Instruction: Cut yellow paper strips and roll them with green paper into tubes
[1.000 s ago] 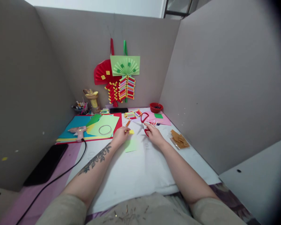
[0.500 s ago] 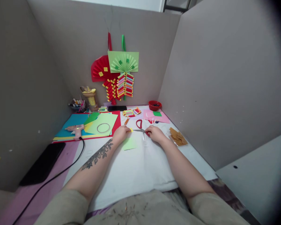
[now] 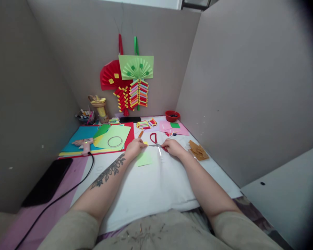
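Between the fingertips of my left hand (image 3: 136,148) is a small piece of yellow paper (image 3: 145,143), mostly hidden by the fingers. My right hand (image 3: 172,147) is closed on one red handle of the scissors (image 3: 158,145); the other red loop stands free above. The scissors' blades are spread, one pointing left to just beside the yellow paper. Whether blade and paper touch is too small to tell. Below my left hand a light green paper sheet (image 3: 144,159) lies on the white table cover.
Coloured paper sheets (image 3: 80,138) with a pink glue gun (image 3: 86,144) lie at the left, its black cord running toward me. A bag of brown pieces (image 3: 199,151) is at the right. Behind are a red bowl (image 3: 172,116) and small paper rolls (image 3: 143,124). Paper fan decorations (image 3: 137,67) hang on the back wall.
The yellow paper sits slightly higher and turned at my left fingertips. The scissors have barely moved, their blades still spread. The whole view has shifted a little.
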{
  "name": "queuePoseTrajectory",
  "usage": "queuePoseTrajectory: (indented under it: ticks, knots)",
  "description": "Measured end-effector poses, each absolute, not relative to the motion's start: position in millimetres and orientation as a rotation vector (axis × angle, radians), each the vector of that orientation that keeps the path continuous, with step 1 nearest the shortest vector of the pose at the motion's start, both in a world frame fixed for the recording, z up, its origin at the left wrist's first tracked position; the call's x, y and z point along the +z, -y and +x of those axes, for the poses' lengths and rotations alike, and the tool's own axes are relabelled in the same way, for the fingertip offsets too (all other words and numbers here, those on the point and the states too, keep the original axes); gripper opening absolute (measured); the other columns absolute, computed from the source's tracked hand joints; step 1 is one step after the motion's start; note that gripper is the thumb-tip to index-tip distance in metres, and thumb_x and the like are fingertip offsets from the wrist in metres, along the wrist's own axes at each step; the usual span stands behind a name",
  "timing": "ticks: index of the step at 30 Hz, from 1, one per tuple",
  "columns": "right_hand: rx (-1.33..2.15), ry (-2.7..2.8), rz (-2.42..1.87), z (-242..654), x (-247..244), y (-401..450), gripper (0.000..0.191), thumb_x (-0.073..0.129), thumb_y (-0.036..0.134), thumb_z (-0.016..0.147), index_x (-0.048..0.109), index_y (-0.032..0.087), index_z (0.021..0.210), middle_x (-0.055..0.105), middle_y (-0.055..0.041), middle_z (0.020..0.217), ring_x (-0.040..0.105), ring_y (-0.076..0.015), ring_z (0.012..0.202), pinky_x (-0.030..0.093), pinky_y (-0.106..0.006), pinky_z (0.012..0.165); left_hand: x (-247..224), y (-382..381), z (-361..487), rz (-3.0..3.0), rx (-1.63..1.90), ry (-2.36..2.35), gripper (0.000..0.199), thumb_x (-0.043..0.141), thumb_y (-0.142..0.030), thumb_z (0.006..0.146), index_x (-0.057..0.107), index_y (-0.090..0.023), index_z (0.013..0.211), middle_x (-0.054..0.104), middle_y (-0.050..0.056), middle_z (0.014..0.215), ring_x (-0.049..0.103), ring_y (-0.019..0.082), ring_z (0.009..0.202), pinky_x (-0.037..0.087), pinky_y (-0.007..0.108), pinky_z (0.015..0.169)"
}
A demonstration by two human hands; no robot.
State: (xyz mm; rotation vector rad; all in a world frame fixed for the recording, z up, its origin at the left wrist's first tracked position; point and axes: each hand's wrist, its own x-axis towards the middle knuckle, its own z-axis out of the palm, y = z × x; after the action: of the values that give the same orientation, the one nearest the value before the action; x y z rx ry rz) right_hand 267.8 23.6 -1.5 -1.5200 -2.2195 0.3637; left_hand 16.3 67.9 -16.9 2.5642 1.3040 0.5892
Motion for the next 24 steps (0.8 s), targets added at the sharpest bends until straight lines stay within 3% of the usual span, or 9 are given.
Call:
queuePoseTrajectory:
  ticks: [13,24]
  knots:
    - [0.366,2.217,-1.447,265.6,-6.4,-23.7,0.030,0.052,-0.001,0.072,0.073,0.016,0.085,0.067,-0.0064,0.084,0.060,-0.0145,0.076,0.045,-0.024,0.076,-15.0,-66.7,18.2,2.525,0.544,-1.341,0.031,0.047,-0.042,0.086,0.072,-0.027,0.098,0.058,0.003,0.097,0.051,0.017,0.091,0.040,0.025,0.077]
    - [0.400,2.085,-1.512,269.7,-7.7,-22.5,0.026,0.056,0.002,0.074,0.073,0.016,0.090,0.067,-0.0067,0.088,0.061,-0.0149,0.080,0.046,-0.024,0.078,-16.2,-64.5,15.5,2.490,0.634,-1.344,0.028,0.046,-0.029,0.086,0.073,-0.024,0.093,0.063,0.005,0.100,0.056,0.017,0.088,0.043,0.027,0.077]
